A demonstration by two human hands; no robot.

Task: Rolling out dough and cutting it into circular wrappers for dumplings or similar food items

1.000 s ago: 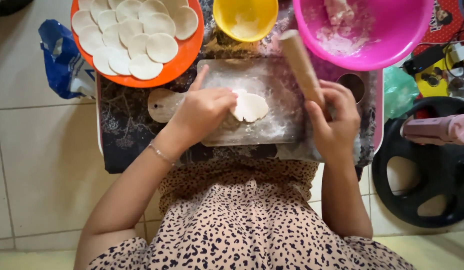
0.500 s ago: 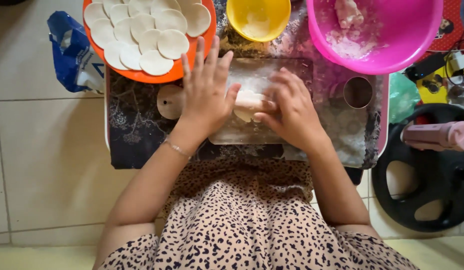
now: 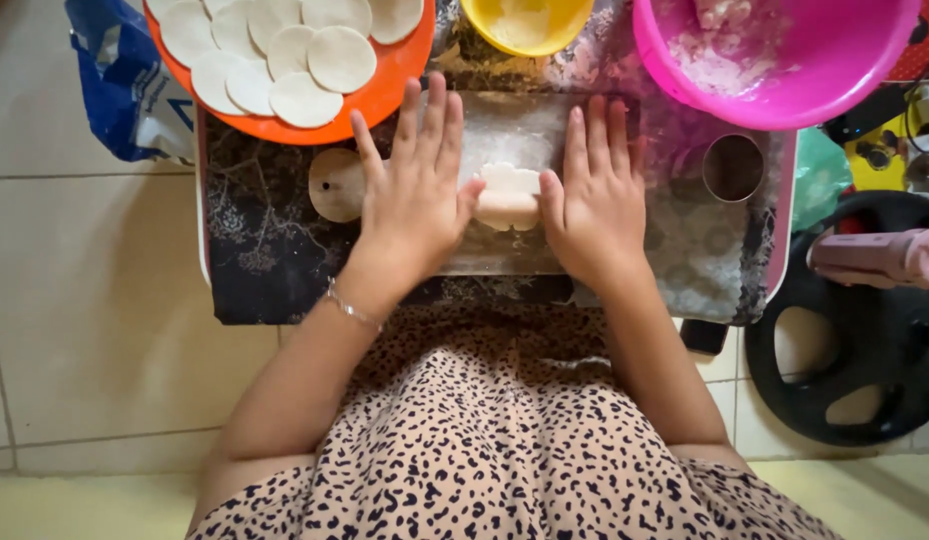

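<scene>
The dough [image 3: 507, 195] lies in the middle of the floured wooden board [image 3: 504, 140], between the two hands. It seems to be wrapped around a rolling pin, but the hands cover most of the pin, so I cannot be sure. The left hand [image 3: 412, 195] is flat with its fingers spread wide, and it presses down on the left side of the dough. The right hand [image 3: 596, 200] is flat too, fingers straight and close together, pressing on the right side. Neither hand grips anything.

What could go wrong? If the hands push too hard, the thin dough could tear or stick to the board. If one hand pushes more than the other, the piece could come out lopsided. The board sits on a small dark tray table [image 3: 254, 250], and a big shove could slide it.

An orange plate [image 3: 384, 95] with round white dough circles [image 3: 284, 55] sits at the top left. A blue plastic bag [image 3: 119, 85] lies beside it on the floor. A yellow bowl [image 3: 524, 25] and a pink bowl [image 3: 784, 65] with flour stand at the top. A green packet [image 3: 819, 175] peeks out at the right.
</scene>
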